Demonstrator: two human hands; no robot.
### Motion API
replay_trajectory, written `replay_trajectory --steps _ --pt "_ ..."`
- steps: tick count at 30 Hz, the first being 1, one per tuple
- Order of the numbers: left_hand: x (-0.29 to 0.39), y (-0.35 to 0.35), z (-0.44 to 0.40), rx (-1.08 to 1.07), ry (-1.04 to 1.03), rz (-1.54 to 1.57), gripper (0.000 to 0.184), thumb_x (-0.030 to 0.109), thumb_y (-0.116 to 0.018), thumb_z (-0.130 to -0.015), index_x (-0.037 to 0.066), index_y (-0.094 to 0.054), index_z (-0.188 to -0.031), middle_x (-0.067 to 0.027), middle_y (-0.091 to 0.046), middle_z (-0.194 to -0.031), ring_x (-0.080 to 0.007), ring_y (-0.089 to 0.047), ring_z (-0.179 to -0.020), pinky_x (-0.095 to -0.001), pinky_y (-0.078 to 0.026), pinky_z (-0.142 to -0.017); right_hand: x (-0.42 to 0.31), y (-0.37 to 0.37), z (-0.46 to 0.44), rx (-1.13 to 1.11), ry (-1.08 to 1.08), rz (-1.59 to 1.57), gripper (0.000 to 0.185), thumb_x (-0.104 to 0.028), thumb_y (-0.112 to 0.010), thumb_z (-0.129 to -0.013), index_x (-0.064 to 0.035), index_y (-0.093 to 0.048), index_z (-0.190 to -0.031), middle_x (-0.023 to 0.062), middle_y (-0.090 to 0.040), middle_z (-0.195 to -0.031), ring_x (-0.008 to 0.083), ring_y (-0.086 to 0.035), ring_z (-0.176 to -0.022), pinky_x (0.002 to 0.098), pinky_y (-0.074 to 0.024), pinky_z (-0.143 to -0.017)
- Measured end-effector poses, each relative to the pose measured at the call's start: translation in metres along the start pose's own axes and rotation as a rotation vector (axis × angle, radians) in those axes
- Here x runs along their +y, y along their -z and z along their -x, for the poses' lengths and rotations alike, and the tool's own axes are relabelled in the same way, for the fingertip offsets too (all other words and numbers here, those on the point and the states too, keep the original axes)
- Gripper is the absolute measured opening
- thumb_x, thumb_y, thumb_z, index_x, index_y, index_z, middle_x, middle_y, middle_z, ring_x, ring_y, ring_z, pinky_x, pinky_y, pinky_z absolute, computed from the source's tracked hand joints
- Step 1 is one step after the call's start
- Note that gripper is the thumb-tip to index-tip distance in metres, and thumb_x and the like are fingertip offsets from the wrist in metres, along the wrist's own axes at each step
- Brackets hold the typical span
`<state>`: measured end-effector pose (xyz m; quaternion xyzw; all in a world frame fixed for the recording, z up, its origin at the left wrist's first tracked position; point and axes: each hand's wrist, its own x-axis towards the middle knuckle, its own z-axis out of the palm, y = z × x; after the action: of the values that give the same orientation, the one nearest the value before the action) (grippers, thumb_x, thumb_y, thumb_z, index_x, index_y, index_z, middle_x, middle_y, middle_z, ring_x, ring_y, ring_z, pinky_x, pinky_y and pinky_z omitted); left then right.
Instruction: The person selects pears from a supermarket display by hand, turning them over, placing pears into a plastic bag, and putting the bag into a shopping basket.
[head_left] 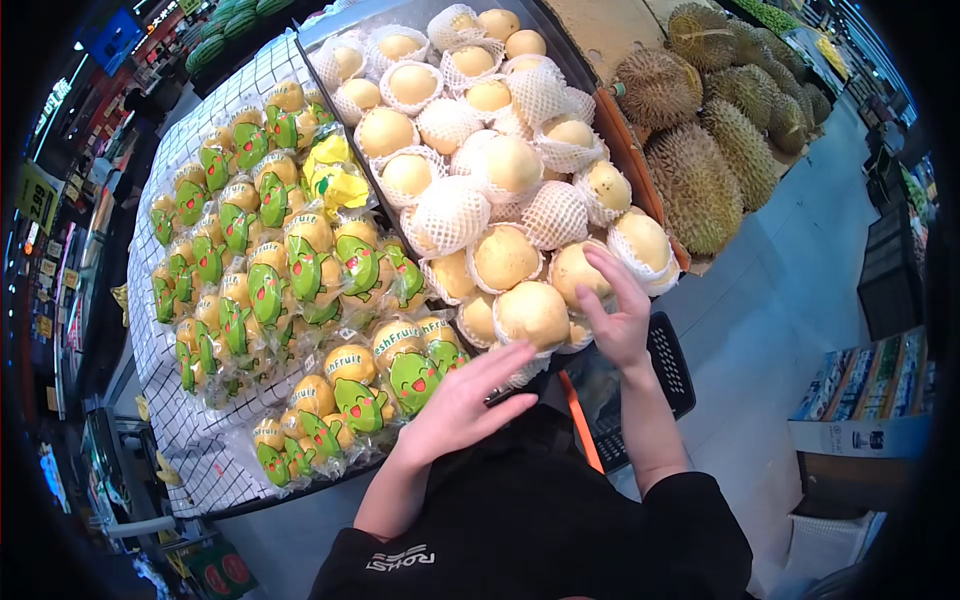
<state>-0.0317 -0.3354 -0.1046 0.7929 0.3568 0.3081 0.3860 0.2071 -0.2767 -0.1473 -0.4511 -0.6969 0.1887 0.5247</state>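
Pale yellow round fruits, which look like pears, lie heaped in a dark-edged display bin, many in white foam nets (555, 213). At the front corner of the heap, my left hand (468, 398) is beside a large pear (532, 314), with its fingers stretched out and apart from the thumb. My right hand (620, 312) is at the heap's right side, fingers extended over another pear (577, 272). Its fingertips seem to touch that pear, though I cannot tell how firmly. Neither hand has closed around a fruit.
Clear bags of yellow fruit with green cartoon prints (265, 290) cover a checked cloth (165, 400) on the left. Durians (690, 180) are piled on the right beyond an orange-brown board (630, 160). A black basket (672, 365) is below my right arm. Stacked boxes (865, 400) stand farther right.
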Motion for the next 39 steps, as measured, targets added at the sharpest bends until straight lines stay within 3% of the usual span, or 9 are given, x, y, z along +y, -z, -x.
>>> replay_trajectory --steps 3,7,10,11,16,19,23,26,39 --pt "0.008 -0.015 0.032 -0.198 0.017 0.118 0.055 0.020 -0.071 -0.087 0.000 -0.051 -0.134 -0.0182 -0.057 -0.133 -0.0321 -0.056 -0.122 -0.0381 -0.046 -0.102 0.001 -0.009 0.064 0.304 -0.296 -0.189 0.029 0.000 -0.065 -0.088 0.0032 -0.063 -0.117 0.0122 -0.065 -0.117 0.0203 -0.062 -0.110 0.0324 -0.0471 -0.097" --pt "-0.005 -0.036 0.076 -0.369 -0.014 0.168 0.054 0.024 -0.068 -0.090 0.002 -0.050 -0.135 -0.0184 -0.056 -0.133 -0.0322 -0.057 -0.121 -0.0384 -0.048 -0.100 -0.002 -0.023 0.143 0.416 -0.488 -0.081 0.027 -0.002 -0.063 -0.090 0.0029 -0.063 -0.116 0.0121 -0.065 -0.115 0.0192 -0.063 -0.106 0.0316 -0.0491 -0.094" --pt "-0.013 -0.046 0.114 -0.468 0.123 0.198 0.054 0.025 -0.068 -0.090 0.003 -0.050 -0.136 -0.0185 -0.056 -0.133 -0.0339 -0.056 -0.121 -0.0380 -0.046 -0.100 -0.001 -0.021 0.201 0.258 -0.612 0.241 0.035 -0.009 -0.066 -0.090 0.0000 -0.060 -0.122 0.0130 -0.065 -0.115 0.0195 -0.063 -0.107 0.0287 -0.0481 -0.093" --pt "-0.024 -0.054 0.130 -0.442 0.106 0.189 0.054 0.024 -0.068 -0.090 0.003 -0.049 -0.137 -0.0191 -0.056 -0.133 -0.0345 -0.057 -0.120 -0.0376 -0.047 -0.099 -0.002 -0.020 0.220 0.249 -0.687 0.257 0.036 -0.016 -0.070 -0.087 0.0017 -0.062 -0.118 0.0170 -0.064 -0.118 0.0304 -0.063 -0.108 0.0365 -0.0472 -0.096" --pt "-0.058 -0.078 0.197 -0.480 0.382 0.098 0.053 0.023 -0.065 -0.090 0.001 -0.050 -0.135 -0.0218 -0.056 -0.132 -0.0371 -0.053 -0.123 -0.0405 -0.044 -0.102 -0.002 -0.008 0.336 -0.165 -1.057 0.479 0.053 -0.042 -0.061 -0.090 -0.0011 -0.060 -0.123 0.0188 -0.063 -0.120 0.0366 -0.057 -0.114 0.0422 -0.0446 -0.098" --pt "-0.075 -0.087 0.228 -0.547 0.428 -0.001 0.054 0.024 -0.065 -0.089 0.003 -0.050 -0.136 -0.0217 -0.056 -0.132 -0.0369 -0.053 -0.123 -0.0409 -0.044 -0.102 -0.007 -0.014 0.380 -0.026 -0.960 0.583 0.051 -0.040 -0.061 -0.090 -0.0036 -0.057 -0.127 0.0181 -0.062 -0.121 0.0364 -0.058 -0.113 0.0428 -0.0455 -0.095" --pt "-0.082 -0.091 0.238 -0.604 0.399 -0.059 0.053 0.024 -0.064 -0.090 0.003 -0.050 -0.137 -0.0214 -0.056 -0.132 -0.0364 -0.053 -0.123 -0.0402 -0.044 -0.102 0.008 -0.012 0.400 0.045 -1.108 0.452 0.045 -0.038 -0.062 -0.090 -0.0068 -0.058 -0.123 0.0182 -0.065 -0.116 0.0365 -0.060 -0.110 0.0435 -0.0469 -0.092" --pt "-0.084 -0.096 0.235 -0.554 0.379 -0.060 0.054 0.023 -0.065 -0.089 0.002 -0.050 -0.136 -0.0228 -0.056 -0.131 -0.0376 -0.053 -0.122 -0.0403 -0.044 -0.101 0.013 -0.008 0.402 -0.016 -1.162 0.320 0.039 -0.037 -0.062 -0.091 -0.0108 -0.059 -0.120 0.0192 -0.068 -0.101 0.0382 -0.063 -0.101 0.0457 -0.0486 -0.085" --pt "-0.065 -0.190 0.223 -0.340 0.537 -0.024 0.056 0.022 -0.064 -0.091 -0.001 -0.047 -0.138 -0.0255 -0.059 -0.126 -0.0338 -0.061 -0.115 -0.0399 -0.048 -0.096 -0.008 -0.018 0.416 -0.230 -1.138 0.315 0.050 -0.042 -0.060 -0.090 -0.0107 -0.053 -0.128 0.0195 -0.067 -0.106 0.0377 -0.064 -0.101 0.0479 -0.0498 -0.088"
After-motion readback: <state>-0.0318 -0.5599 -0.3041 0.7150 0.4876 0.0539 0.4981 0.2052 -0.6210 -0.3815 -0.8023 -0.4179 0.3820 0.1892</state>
